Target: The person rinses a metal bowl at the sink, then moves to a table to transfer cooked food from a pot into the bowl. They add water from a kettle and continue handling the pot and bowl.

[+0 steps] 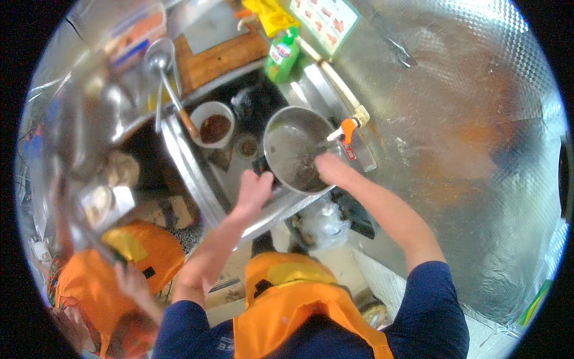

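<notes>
A round metal pot point(287, 134) sits in the stainless steel sink, tilted a little, beneath a tap with an orange handle point(347, 129). My left hand point(254, 190) is closed at the pot's near left side, around its dark handle point(260, 166). My right hand point(331, 168) reaches over the rim into the pot. Its fingers are bent down toward the wet bottom; blur hides whether they hold anything. Left of the pot stands a white tub point(212, 124) with brown contents.
A green pump bottle point(282, 56) stands behind the sink point(190, 168). Over its left rim juts a ladle's wooden handle point(188, 123). A foil-like wall point(448, 148) rises on the right. At lower left another person in an orange apron point(85, 282) works close by. A plastic bag point(325, 224) hangs below the front edge.
</notes>
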`<state>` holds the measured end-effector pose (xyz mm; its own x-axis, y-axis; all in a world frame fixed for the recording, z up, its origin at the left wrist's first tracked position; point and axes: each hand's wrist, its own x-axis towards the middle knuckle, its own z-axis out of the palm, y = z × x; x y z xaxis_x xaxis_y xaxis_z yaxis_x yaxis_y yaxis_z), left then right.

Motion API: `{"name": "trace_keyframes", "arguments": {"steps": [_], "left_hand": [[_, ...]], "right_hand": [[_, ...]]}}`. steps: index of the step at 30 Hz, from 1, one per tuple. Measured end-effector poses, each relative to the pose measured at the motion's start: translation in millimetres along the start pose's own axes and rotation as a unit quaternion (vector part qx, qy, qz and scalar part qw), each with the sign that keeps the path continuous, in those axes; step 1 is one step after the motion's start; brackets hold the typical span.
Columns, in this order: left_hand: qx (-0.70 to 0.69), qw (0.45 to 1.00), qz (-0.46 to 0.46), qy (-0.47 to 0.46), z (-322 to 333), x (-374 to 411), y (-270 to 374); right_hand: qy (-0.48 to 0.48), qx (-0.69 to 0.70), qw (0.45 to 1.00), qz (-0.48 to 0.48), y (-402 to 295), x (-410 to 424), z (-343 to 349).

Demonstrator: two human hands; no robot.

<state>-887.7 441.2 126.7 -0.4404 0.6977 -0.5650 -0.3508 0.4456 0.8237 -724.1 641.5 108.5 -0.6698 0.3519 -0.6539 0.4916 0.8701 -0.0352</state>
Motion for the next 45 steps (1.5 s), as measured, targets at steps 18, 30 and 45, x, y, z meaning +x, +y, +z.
{"name": "trace_keyframes", "arguments": {"steps": [18, 30, 45], "left_hand": [[-0.011, 0.995, 0.101, -0.015, 28, -9, -34], [-0.088, 0.996, -0.007, -0.003, -8, -6, 15], [-0.116, 0.959, -0.059, 0.251, -72, -146, -12]], "right_hand": [[0.252, 0.717, 0.639, 0.117, -14, -115, -85], [0.207, 0.824, 0.523, 0.067, -42, -71, -101], [0.272, 0.353, 0.895, 0.018, -11, 85, 63]]}}
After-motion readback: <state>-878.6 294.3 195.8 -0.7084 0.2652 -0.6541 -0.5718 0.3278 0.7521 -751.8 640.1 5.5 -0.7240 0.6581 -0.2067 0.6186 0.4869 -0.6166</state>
